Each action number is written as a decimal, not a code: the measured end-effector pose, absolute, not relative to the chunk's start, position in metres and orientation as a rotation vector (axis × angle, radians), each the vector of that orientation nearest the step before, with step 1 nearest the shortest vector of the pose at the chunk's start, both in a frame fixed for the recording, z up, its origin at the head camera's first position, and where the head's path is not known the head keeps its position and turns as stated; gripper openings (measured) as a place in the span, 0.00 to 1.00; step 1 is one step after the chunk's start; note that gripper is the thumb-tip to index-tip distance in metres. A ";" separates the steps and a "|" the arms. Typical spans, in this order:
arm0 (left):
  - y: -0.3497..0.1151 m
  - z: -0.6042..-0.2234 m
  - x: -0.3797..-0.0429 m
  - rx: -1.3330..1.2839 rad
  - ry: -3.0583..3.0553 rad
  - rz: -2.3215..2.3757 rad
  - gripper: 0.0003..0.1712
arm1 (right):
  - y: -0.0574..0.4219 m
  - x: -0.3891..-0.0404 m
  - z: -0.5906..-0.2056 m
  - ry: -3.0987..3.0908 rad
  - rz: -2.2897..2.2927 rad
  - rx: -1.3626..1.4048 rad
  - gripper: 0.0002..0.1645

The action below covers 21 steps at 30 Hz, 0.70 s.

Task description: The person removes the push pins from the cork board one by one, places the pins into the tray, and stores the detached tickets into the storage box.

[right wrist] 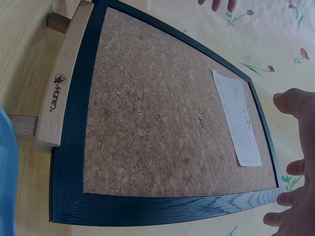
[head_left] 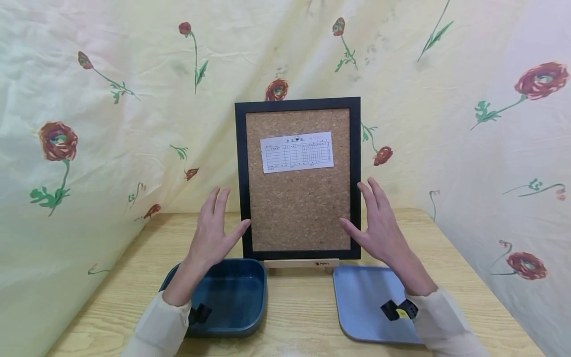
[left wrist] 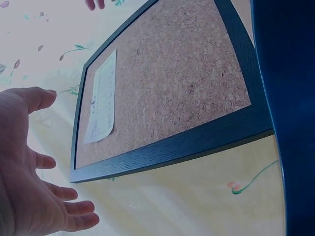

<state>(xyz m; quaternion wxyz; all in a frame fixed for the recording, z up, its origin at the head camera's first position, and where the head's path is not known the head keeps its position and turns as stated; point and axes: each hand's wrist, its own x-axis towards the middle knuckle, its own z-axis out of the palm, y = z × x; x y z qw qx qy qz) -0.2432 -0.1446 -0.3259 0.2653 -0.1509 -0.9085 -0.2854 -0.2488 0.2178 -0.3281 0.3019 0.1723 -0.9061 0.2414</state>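
Observation:
A cork board (head_left: 300, 213) in a black frame stands upright on a light wooden easel (head_left: 301, 264). A printed paper form (head_left: 297, 154) hangs on its upper part, held by a small pin (head_left: 297, 139) near the top edge. My left hand (head_left: 215, 233) is raised by the board's left side, fingers spread and holding nothing. On the other side, my right hand (head_left: 379, 228) is raised the same way, palm inward. In the head view both thumbs overlap the frame's sides. The right wrist view shows the form (right wrist: 237, 118) lying slightly tilted on the cork.
A dark blue deep tray (head_left: 232, 297) sits below my left forearm. Under my right forearm is a lighter blue shallow tray (head_left: 361, 302). Both stand on a wooden table (head_left: 299, 322). Flower-printed cloth (head_left: 134, 99) hangs behind and along the sides.

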 end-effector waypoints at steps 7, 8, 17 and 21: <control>-0.143 -0.321 -0.248 -0.403 -2.455 -0.765 0.49 | 0.214 -0.253 -0.323 -2.406 0.638 0.450 0.53; -0.143 -0.321 -0.249 -0.400 -2.457 -0.769 0.49 | 0.214 -0.253 -0.322 -2.402 0.642 0.451 0.52; -0.141 -0.319 -0.259 -0.381 -2.478 -0.785 0.49 | 0.211 -0.260 -0.321 -2.358 0.671 0.446 0.52; -0.139 -0.319 -0.263 -0.373 -2.476 -0.788 0.48 | 0.211 -0.263 -0.322 -2.347 0.662 0.445 0.52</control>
